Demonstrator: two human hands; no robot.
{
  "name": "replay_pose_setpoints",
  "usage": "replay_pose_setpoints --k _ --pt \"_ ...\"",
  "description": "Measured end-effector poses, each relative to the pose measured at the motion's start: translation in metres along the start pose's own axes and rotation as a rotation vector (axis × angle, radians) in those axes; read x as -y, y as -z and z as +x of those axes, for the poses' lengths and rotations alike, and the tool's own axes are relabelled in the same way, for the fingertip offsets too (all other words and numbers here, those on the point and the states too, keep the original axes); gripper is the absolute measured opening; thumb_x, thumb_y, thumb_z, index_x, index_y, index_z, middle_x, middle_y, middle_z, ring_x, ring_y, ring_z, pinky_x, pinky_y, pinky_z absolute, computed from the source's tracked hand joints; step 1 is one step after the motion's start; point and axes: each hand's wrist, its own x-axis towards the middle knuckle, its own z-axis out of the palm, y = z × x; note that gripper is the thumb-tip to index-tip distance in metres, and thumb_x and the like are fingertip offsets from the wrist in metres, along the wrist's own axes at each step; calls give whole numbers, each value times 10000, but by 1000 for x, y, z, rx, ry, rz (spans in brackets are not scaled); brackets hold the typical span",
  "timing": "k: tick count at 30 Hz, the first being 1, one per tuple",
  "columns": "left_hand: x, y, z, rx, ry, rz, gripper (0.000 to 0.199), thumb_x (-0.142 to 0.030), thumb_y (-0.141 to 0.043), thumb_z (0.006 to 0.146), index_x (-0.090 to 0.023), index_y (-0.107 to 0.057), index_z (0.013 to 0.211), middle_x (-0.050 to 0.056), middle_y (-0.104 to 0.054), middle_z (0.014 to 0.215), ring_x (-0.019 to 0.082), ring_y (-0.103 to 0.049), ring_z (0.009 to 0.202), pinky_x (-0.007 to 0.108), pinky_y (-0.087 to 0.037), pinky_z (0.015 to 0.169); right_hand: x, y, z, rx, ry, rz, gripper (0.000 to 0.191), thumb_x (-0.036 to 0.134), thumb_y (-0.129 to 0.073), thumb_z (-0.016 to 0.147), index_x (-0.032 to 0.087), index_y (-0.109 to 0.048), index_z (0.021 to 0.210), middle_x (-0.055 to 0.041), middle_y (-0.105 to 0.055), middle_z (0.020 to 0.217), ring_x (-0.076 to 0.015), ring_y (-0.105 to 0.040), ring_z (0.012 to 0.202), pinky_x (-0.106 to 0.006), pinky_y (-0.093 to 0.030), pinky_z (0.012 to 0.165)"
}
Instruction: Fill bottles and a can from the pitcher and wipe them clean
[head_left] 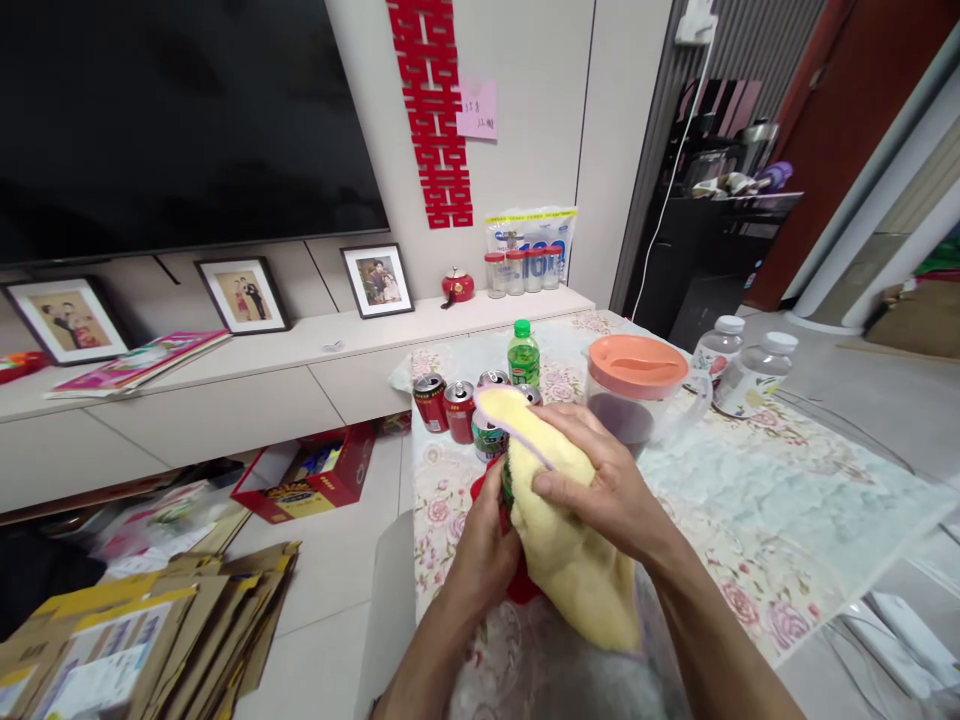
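My right hand point(592, 475) grips a pale yellow cloth point(574, 570) with a purple edge. The cloth is wrapped over a dark green can point(507, 482), only a sliver of which shows. My left hand point(484, 540) is closed round that can from the left side. Under my hands lies something red point(523, 585), mostly covered. Just beyond stand several drink cans: a dark red can point(430, 403), a red can point(459, 412) and a green can point(489, 437). Behind them is a green bottle point(523, 358) with a green cap.
A clear pitcher point(626, 405) with an orange lid stands on the flowered tablecloth point(757, 510), near two clear jars point(756, 375) with white lids. Glass jars with red lids point(523, 272) line the white cabinet point(322, 340). Flattened cardboard point(187, 630) and a red box point(311, 480) lie on the floor at left.
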Motion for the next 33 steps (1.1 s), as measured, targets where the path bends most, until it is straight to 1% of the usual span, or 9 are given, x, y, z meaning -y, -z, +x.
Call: replay_pose_setpoints --k 6,11,14,17,20,22,25,30,33 --pt "-11 5 6 74 3 -1 631 -205 -668 863 -228 -505 1472 122 -619 1470 316 -545 1412 491 -436 1181 -16 -10 5 47 -72 60 440 445 -691 895 254 -737 1288 -58 -686 1195 -279 -613 1138 -403 -449 1035" --pt "-14 3 8 -19 9 197 466 -231 -705 793 -213 -664 1257 101 -621 1231 311 -591 1239 471 -474 1100 -48 -18 -12 -3 -155 131 485 529 -408 1058 216 -659 1330 -73 -695 1216 -248 -649 1062 -344 -522 901" --pt "-15 2 8 -52 54 245 423 -291 -724 787 -210 -672 1199 82 -588 1156 310 -590 1172 472 -490 1051 -69 -21 -22 14 -192 41 454 517 -366 1031 204 -692 1069 -60 -698 976 -237 -630 874 -346 -528 782" --pt "-17 1 7 -47 95 281 417 -282 -723 781 -196 -661 1185 92 -595 1175 325 -590 1182 485 -481 1048 -85 -22 -31 46 -216 -123 340 497 -495 918 219 -619 765 -52 -626 833 -241 -555 827 -369 -492 793" --pt "-21 0 7 -83 140 300 656 -201 -724 730 -197 -556 1364 125 -596 1356 348 -542 1333 509 -413 1136 -90 -22 -38 62 -269 -311 224 365 -605 841 221 -565 675 -65 -574 832 -260 -502 898 -365 -441 796" --pt "-24 1 5 -112 188 283 838 -194 -742 720 -215 -417 1491 128 -612 1399 342 -563 1338 520 -405 1145 -89 -23 -41 71 -301 -417 177 265 -615 840 215 -570 676 -78 -558 869 -266 -484 926 -354 -416 786" --pt "-27 2 2 -83 187 267 843 -245 -734 780 -241 -344 1527 114 -667 1336 321 -635 1255 525 -446 1102 -84 -27 -42 70 -323 -537 170 149 -567 878 208 -628 731 -106 -564 923 -279 -472 942 -373 -394 798" --pt "-29 6 2 -141 3 395 687 -318 -722 823 -232 -461 1453 127 -600 1370 316 -573 1318 525 -441 1128 -74 -31 -39 8 -290 -559 193 85 -563 845 202 -692 760 -122 -601 927 -294 -499 964 -396 -407 832" --pt "-31 7 6 -194 -41 480 601 -383 -740 829 -205 -560 1375 123 -623 1248 329 -599 1240 533 -473 1089 -66 -22 -36 -73 -254 -436 233 197 -526 935 205 -758 924 -95 -638 896 -268 -577 915 -381 -470 837"
